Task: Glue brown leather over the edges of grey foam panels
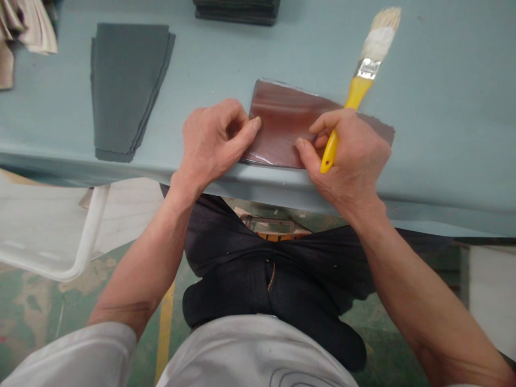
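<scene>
A glossy reddish-brown sheet [282, 115] lies flat near the front edge of the pale blue table [443, 134]. My left hand [212, 142] is curled, its thumb and forefinger pinching the sheet's left edge. My right hand [349, 158] is closed round the yellow handle of a paintbrush [365, 75], and its thumb and fingertips press on the sheet's near edge. The brush's white bristles point up and away to the right, off the sheet.
A stack of dark grey cut pieces [124, 88] lies on the table to the left. Another dark stack [237, 11] sits at the far edge. Beige fabric [24, 32] is at the top left corner. A white tray-like frame [60, 236] stands below the table on the left.
</scene>
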Demonstrator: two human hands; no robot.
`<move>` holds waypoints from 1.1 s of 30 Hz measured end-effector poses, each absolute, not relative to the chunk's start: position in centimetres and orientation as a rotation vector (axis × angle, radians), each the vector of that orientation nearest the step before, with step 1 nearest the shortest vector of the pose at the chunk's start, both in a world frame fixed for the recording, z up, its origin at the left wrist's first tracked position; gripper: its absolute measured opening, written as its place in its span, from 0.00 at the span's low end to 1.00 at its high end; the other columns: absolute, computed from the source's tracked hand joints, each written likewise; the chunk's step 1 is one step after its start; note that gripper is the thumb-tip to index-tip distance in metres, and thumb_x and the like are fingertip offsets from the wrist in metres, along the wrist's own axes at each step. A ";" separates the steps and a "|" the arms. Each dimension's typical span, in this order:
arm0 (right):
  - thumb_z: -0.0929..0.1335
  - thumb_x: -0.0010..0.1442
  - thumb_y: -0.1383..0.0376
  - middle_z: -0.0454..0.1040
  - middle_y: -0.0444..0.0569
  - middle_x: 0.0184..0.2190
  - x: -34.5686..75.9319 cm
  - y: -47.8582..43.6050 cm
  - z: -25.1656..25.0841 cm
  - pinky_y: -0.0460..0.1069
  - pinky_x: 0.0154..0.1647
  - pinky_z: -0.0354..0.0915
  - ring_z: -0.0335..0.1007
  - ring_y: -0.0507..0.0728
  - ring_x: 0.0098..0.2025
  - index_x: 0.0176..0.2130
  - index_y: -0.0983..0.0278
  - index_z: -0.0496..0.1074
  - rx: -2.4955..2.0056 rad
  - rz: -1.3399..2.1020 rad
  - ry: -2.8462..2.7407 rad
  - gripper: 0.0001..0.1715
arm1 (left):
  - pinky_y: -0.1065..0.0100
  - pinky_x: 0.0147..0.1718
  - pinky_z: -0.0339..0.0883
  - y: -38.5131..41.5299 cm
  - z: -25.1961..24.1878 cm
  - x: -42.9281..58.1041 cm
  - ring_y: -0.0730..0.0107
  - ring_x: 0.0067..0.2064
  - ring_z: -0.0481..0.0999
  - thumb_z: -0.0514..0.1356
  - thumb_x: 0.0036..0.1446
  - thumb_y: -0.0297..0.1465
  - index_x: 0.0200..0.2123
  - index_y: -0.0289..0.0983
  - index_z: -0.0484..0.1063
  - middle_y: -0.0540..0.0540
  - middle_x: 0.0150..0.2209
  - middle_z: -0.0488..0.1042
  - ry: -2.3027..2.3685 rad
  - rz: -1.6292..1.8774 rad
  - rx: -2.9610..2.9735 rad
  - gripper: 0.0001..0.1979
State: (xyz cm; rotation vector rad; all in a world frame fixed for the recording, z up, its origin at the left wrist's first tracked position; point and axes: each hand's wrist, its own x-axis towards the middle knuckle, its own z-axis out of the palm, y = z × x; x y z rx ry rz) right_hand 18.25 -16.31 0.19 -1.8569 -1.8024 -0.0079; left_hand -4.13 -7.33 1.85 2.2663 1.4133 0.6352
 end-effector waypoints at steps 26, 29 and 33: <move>0.72 0.68 0.55 0.78 0.49 0.34 18.2 -16.3 0.0 0.59 0.47 0.70 0.75 0.64 0.40 0.46 0.56 0.73 -1.858 -0.065 -1.790 0.10 | 0.56 0.41 0.71 -7.3 1.6 -4.1 0.54 0.39 0.83 0.61 0.69 0.45 0.30 0.44 0.72 0.47 0.31 0.81 1.403 0.658 2.272 0.16; 0.71 0.68 0.55 0.78 0.49 0.34 18.2 -16.3 -0.1 0.60 0.48 0.70 0.76 0.64 0.40 0.46 0.56 0.73 -1.841 -0.054 -1.790 0.10 | 0.55 0.41 0.70 -7.3 1.6 -4.1 0.53 0.39 0.83 0.61 0.69 0.46 0.30 0.44 0.72 0.46 0.32 0.81 1.409 0.651 2.259 0.17; 0.71 0.68 0.56 0.77 0.49 0.35 18.4 -16.3 -0.2 0.60 0.48 0.69 0.76 0.65 0.41 0.46 0.55 0.73 -1.828 -0.013 -1.798 0.09 | 0.55 0.40 0.68 -7.3 1.7 -4.1 0.54 0.39 0.82 0.61 0.68 0.45 0.30 0.44 0.71 0.45 0.32 0.80 1.397 0.652 2.256 0.16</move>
